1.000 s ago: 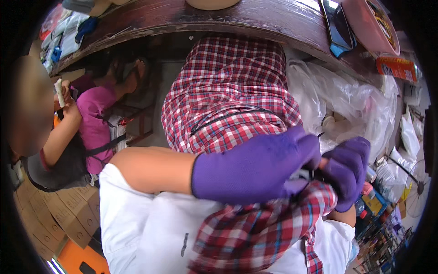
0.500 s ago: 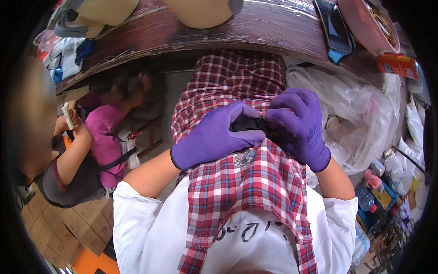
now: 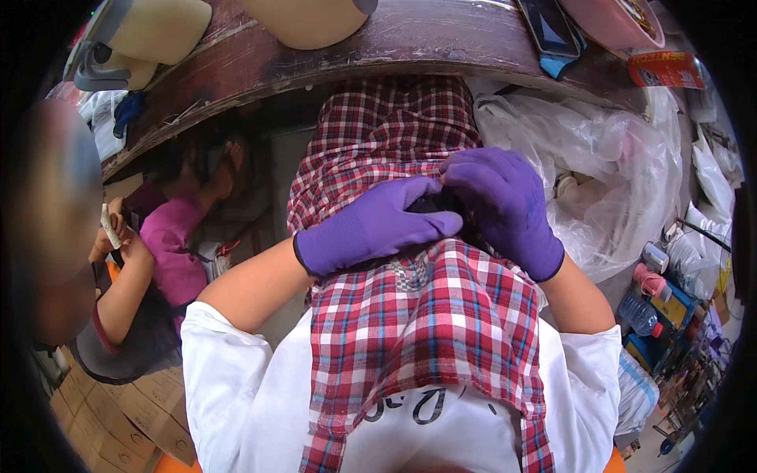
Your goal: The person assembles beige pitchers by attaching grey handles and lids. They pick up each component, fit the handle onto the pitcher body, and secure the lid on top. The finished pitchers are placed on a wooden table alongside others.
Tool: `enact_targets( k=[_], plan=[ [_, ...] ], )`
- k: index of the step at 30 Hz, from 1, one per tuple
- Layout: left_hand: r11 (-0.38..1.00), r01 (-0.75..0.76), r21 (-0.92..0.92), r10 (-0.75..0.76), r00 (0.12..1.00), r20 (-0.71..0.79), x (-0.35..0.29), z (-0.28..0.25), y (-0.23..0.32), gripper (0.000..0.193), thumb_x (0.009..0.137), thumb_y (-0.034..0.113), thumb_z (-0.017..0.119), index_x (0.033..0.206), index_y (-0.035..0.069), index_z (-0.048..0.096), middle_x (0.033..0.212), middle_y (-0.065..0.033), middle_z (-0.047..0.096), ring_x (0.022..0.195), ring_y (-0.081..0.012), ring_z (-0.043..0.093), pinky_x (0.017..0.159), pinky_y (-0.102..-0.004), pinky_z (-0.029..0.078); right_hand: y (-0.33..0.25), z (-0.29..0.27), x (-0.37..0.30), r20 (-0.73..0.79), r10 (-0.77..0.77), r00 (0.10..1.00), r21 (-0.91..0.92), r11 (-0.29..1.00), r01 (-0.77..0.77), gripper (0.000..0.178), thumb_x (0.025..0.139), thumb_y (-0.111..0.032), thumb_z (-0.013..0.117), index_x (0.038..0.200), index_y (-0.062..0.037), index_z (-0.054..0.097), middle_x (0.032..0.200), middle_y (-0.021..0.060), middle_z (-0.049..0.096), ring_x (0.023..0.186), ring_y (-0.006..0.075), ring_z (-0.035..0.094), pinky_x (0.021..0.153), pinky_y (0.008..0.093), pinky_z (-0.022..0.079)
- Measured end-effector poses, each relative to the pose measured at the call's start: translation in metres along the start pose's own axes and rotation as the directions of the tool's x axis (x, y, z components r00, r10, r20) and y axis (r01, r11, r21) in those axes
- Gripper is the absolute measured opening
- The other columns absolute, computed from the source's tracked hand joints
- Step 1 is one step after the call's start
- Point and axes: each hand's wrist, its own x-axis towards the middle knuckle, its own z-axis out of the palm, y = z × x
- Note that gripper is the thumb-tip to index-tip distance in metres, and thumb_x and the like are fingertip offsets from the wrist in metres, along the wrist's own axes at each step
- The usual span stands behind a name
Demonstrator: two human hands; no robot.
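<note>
Black object (image 3: 428,204) lies between the gloved hands (image 3: 374,225) (image 3: 505,206).

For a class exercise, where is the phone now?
In the head view, the phone lies at upper right on the dark table, just left of the pink bowl.

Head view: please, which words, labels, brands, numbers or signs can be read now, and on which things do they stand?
I describe printed text without copying it:
Orange-red container: large lettering, legible in part.
White shirt: dark lettering, partly covered by the checked apron; no full word readable.
Cardboard boxes: small dark marks, too faint to read.
</note>
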Motion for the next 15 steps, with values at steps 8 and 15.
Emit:
enact_targets(
  k=[8, 15],
  plan=[
    [0.933, 0.146, -0.33, -0.165, 0.986, -0.032, -0.005, 0.008, -0.021, 0.039, 0.099, 0.022, 0.064, 0.129, 0.0, 0.054, 0.09, 0.0014, 0.059, 0.068, -0.0026, 0.049, 0.063, -0.018, 0.042, 0.004, -0.01, -0.043, 0.329, 0.423, 0.844, 0.552, 0.639, -0.535, 0.045, 0.094, -0.009, 0.067, 0.136, -0.0016, 0.052, 0.13, 0.0102, 0.062, 0.115, 0.0147, 0.062, 0.098, 0.0333, 0.05],
    [0.941, 0.143, -0.306, -0.167, 0.985, -0.053, -0.006, 0.016, -0.015, 0.037, 0.099, 0.019, 0.062, 0.131, 0.002, 0.056, 0.097, 0.0021, 0.061, 0.077, -0.0019, 0.051, 0.068, -0.018, 0.043, -0.002, -0.022, -0.063, 0.041, 0.164, 0.986, -0.079, 0.984, -0.16, 0.021, 0.082, -0.017, 0.076, 0.102, -0.0129, 0.071, 0.084, 0.0076, 0.064, 0.084, 0.0319, 0.062, 0.073, 0.0396, 0.048]
  ],
)
